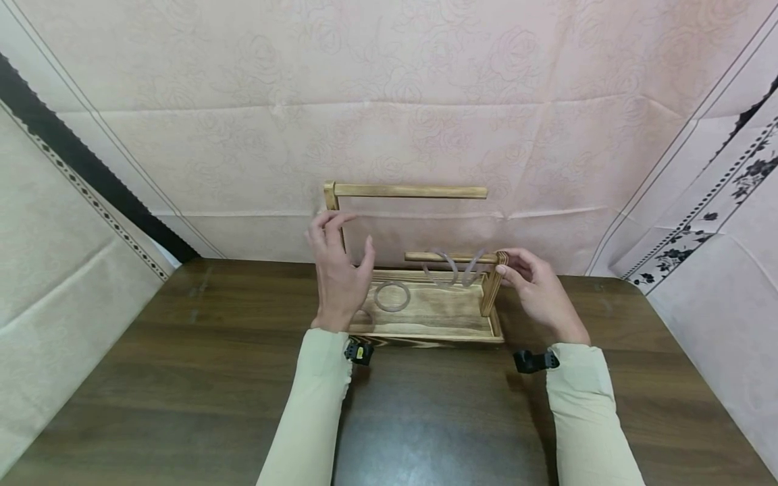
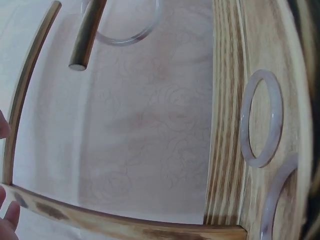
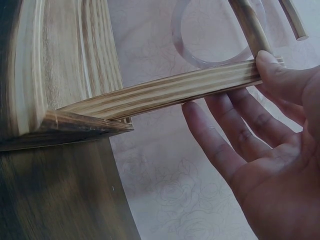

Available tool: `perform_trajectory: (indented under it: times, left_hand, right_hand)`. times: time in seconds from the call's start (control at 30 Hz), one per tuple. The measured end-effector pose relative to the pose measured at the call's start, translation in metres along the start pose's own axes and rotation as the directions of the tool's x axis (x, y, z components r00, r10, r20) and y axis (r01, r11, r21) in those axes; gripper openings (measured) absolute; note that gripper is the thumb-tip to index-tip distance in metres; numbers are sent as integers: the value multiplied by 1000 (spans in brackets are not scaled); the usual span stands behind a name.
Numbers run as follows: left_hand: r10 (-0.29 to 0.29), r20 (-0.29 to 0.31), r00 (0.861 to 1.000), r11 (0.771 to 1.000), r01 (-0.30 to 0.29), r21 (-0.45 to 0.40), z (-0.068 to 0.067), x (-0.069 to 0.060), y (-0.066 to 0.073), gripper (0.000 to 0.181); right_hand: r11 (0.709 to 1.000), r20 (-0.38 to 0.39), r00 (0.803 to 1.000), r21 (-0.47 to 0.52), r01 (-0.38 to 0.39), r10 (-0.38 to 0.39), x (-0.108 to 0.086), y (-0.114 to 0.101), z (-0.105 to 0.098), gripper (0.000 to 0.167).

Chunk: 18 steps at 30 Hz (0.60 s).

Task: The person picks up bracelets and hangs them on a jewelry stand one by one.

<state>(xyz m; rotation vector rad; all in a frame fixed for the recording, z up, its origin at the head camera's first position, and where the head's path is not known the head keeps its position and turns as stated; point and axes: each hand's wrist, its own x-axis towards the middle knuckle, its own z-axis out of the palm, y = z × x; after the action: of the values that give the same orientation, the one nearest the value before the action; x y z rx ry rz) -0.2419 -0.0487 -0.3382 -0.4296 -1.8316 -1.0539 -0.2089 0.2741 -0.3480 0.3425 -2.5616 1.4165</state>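
Note:
A wooden bangle stand (image 1: pixel 494 297) has a tray base, a tall left post with a long rod and a shorter right post with a lower rod. My right hand (image 1: pixel 541 290) pinches the top of the short post (image 3: pixel 190 85), thumb on one side and fingers beneath. Two pale, translucent bangles (image 1: pixel 473 270) hang on the lower rod (image 1: pixel 419 256). My left hand (image 1: pixel 340 277) is beside the tall post (image 1: pixel 331 197), thumb spread from the fingers, holding nothing. Another bangle (image 2: pixel 274 125) lies flat in the tray, and a further bangle (image 2: pixel 270 210) is partly hidden by my left hand in the head view.
The stand is on a dark brown wooden table (image 1: pixel 437 412), near its back edge. Behind the table hangs a pale rose-patterned cloth (image 1: pixel 389 135). The long upper rod (image 1: pixel 413 192) reaches rightward above the tray, its right end free.

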Motion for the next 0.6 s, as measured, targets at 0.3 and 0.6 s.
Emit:
perform_trajectory:
  times: [0.3,0.6]
  left_hand:
    - [-108,35,993,989,111,-99,-10,3,-12,76]
    - [-244,236,941,934,293,-206,-27,3,-30,79]
  right_hand:
    - [1000,8,1000,2,-13,13,-1,-1,-2,33]
    - [1000,6,1000,-6,-11,11,-1,-1,-2,35]
